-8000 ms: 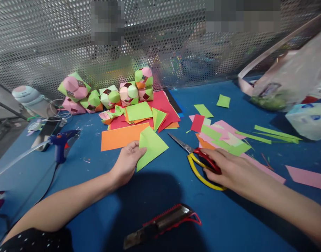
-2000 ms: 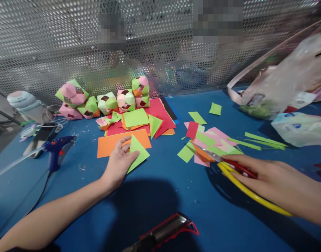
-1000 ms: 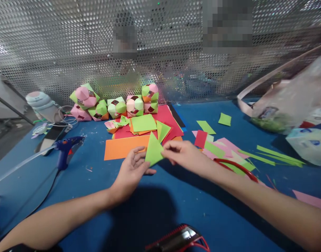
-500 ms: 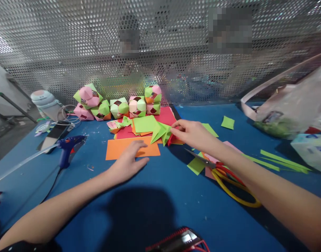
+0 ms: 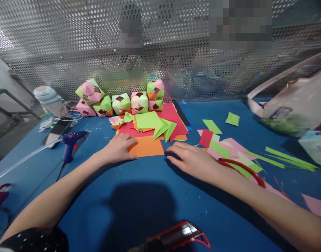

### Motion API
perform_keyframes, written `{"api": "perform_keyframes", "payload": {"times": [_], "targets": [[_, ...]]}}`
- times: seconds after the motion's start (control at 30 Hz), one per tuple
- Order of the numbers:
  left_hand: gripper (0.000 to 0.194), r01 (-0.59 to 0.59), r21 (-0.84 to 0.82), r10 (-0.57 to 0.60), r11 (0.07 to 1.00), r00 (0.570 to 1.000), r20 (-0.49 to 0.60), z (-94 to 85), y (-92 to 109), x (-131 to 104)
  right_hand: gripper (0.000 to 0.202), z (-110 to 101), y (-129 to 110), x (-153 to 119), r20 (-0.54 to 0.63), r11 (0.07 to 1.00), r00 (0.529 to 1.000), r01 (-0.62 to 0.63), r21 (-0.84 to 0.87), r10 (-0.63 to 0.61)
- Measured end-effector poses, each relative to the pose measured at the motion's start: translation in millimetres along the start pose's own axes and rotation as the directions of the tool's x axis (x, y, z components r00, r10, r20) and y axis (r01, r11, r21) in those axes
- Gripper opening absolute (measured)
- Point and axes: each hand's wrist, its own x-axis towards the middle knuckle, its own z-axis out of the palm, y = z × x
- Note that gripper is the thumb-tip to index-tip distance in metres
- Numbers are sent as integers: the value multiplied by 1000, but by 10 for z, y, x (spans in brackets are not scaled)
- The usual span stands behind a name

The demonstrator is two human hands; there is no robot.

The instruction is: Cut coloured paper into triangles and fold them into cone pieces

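Note:
An orange paper rectangle (image 5: 148,146) lies on the blue table (image 5: 139,210). Over its left end rests my left hand (image 5: 120,147), fingers apart and holding nothing. At the sheet's right end my right hand (image 5: 189,157) is low over the table, its fingers slightly curled and apart, with nothing between them. Behind the orange sheet are green squares (image 5: 147,120) and folded green pieces (image 5: 164,128) on red paper (image 5: 167,111). Red scissor handles (image 5: 244,166) show partly beyond my right forearm, which hides the rest.
Paper balls (image 5: 121,103) stand along the perforated metal screen (image 5: 71,45). A blue glue gun (image 5: 71,143) and a bottle (image 5: 48,99) are at left. Paper scraps (image 5: 229,148) and a bag (image 5: 294,105) are at right. A black-and-red object (image 5: 176,236) lies at the near edge.
My right hand has left the folded green and red pieces and come down beside the orange sheet. My left hand has shifted left and back over the sheet. The view has moved slightly.

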Motion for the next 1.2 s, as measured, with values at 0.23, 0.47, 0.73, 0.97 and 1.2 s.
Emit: {"api": "perform_keyframes", "payload": {"times": [0.23,0.47,0.73,0.97,1.2], "targets": [[33,-95,52,93,994,994,50,-101,190,-63,20,146,-19,130,-3,988,989,149,-33,-149],[20,-154,117,150,981,988,38,-119,274,-49,26,141,-81,132,-34,984,986,163,-69,-166],[26,-283,-89,262,955,946,-188,-8,502,-102,33,11,-45,-16,-61,957,993,-76,279,97],[12,-304,-604,231,737,953,-198,-71,743,-292,44,-113,39,-204,365,69,816,-439,896,449],[12,-301,-760,243,576,951,-193,52,808,-433,35,-122,-73,-365,521,32,821,-542,840,231]]}}
